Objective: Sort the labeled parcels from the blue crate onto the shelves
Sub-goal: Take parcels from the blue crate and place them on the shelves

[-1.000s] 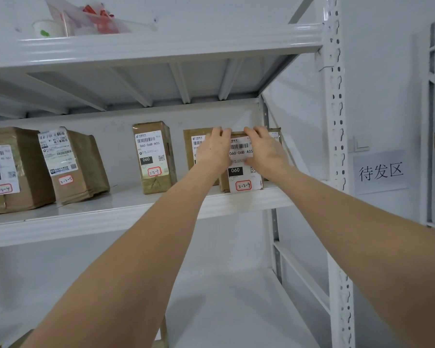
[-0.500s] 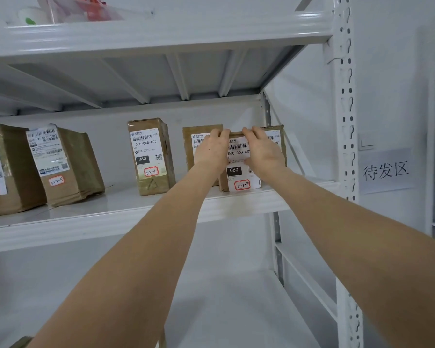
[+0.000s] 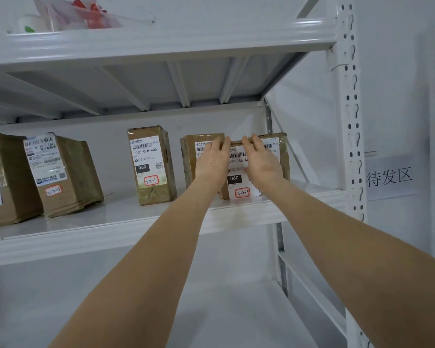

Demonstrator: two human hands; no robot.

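We are reaching both arms up to the middle shelf (image 3: 106, 222), where the parcel marked 3-2-9 (image 3: 239, 183) is standing upright near the front edge, right of the frame's centre. Our left hand (image 3: 212, 164) and right hand (image 3: 261, 165) are grasping it from either side, fingers hooking over its top edge. Just behind it a brown parcel (image 3: 189, 156) is showing past our left hand and a second brown parcel (image 3: 283, 156) past our right. Further left the parcel marked 3-2-7 (image 3: 150, 164) is standing apart
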